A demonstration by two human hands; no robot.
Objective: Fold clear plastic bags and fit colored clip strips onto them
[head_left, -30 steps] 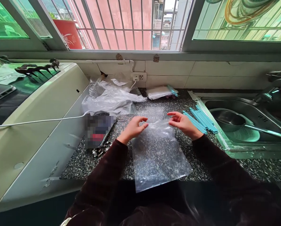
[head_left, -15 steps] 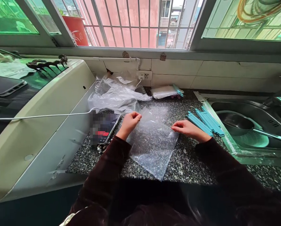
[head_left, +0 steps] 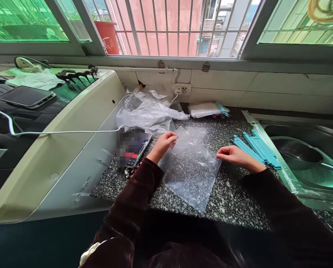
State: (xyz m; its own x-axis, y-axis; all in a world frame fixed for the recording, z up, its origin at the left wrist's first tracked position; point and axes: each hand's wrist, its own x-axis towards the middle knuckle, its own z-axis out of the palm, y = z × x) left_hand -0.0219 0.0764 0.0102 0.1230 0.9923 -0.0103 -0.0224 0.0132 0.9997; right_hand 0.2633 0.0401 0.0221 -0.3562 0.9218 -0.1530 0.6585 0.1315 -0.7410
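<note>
A clear plastic bag is stretched between my two hands just over the speckled counter. My left hand pinches its upper left edge, thumb and fingers together. At the bag's right corner, my right hand holds on in a fingertip pinch. The bag looks flat, with one corner pointing toward me. Right of my right hand lie several turquoise strips, loosely fanned. A phone with a lit screen rests left of my left hand.
Crumpled clear plastic lies behind the phone. A packet of white bags sits near the wall. On the right is a sink with a pan inside. A washing machine stands left, a white cable crossing it.
The camera view has turned slightly left, so everything sits further right in the picture. Both hands keep their pinch on the bag, which has hardly moved over the counter.
</note>
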